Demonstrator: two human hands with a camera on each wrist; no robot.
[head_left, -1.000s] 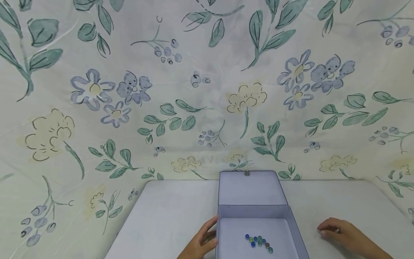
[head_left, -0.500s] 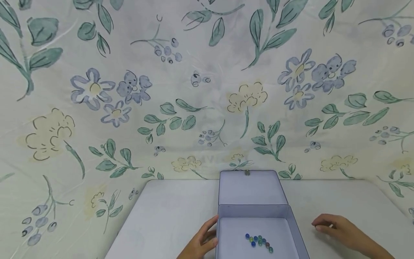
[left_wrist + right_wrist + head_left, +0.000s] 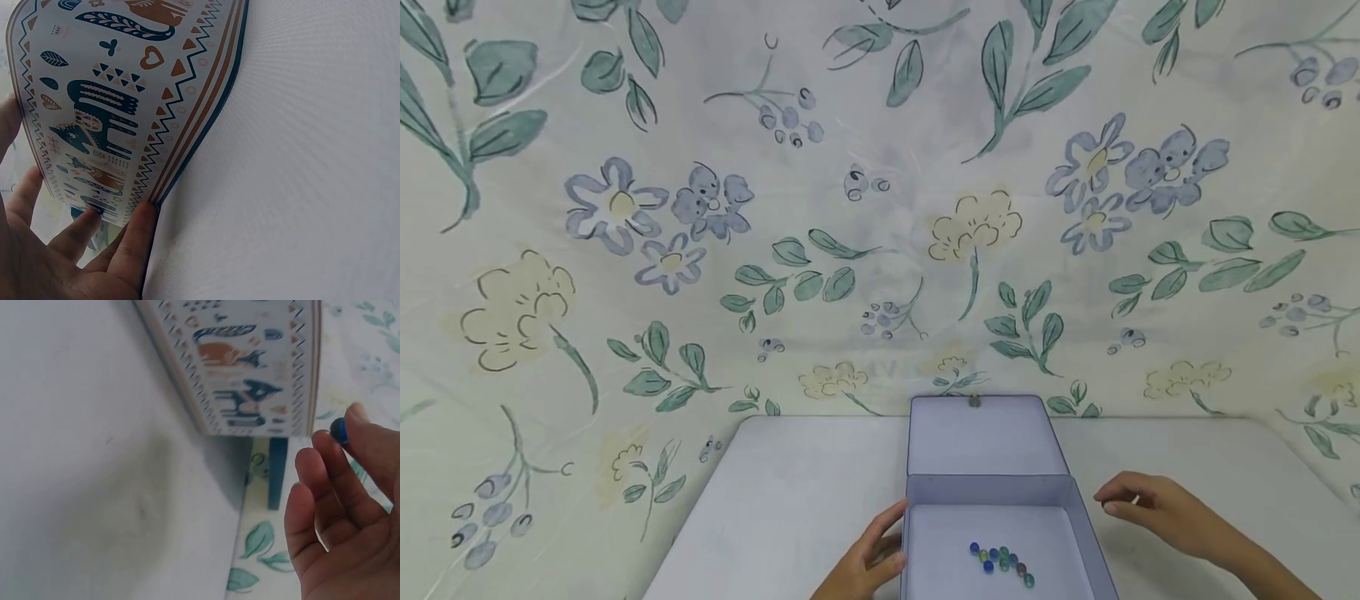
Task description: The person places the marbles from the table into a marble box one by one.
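An open tin box (image 3: 992,486) stands on the white table (image 3: 797,500), its lid (image 3: 981,437) tipped back. Several coloured marbles (image 3: 1002,562) lie in a row on the box floor. My left hand (image 3: 868,554) rests against the box's left outer wall, and in the left wrist view its straight fingers (image 3: 134,234) touch the patterned side (image 3: 112,94). My right hand (image 3: 1138,504) hovers just right of the box's far right corner. A blue marble (image 3: 339,430) is pinched at its fingertips (image 3: 359,425), close to the patterned wall (image 3: 244,362).
A floral cloth (image 3: 700,208) hangs behind the table and drapes down past its left and right edges. Bare table surface lies on both sides of the box. The table's far edge (image 3: 820,419) meets the cloth just behind the lid.
My right hand has moved left and slightly away from me, closer to the box's right wall. The left hand, the box and the marbles inside have stayed in place.
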